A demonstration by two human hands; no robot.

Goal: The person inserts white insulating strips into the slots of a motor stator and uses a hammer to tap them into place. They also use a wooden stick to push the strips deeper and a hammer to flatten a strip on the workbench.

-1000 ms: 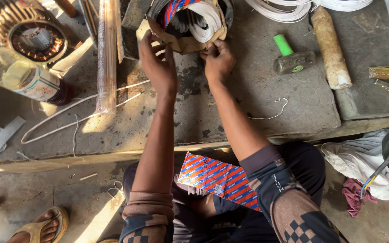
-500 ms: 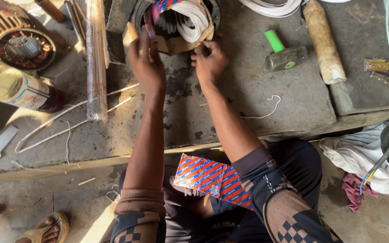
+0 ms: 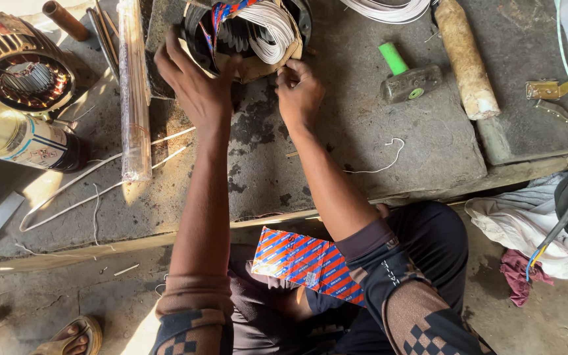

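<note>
Fingers of both hands stay clamped on the motor stator (image 3: pixel 251 36), left hand (image 3: pixel 195 85) now lower beside right hand (image 3: pixel 299 92).

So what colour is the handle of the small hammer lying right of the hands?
Bright green, on the hammer with its dark head; the head view shows it clearly.

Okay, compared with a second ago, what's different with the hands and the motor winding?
Little changed. The left hand stayed on the rim of the motor stator; the right hand kept pinching the brown paper edge at its lower side, shifting only slightly. The view drifted, so everything sits lower and further right in frame. The green-handled mallet, glass bottle and striped box did not move.
</note>
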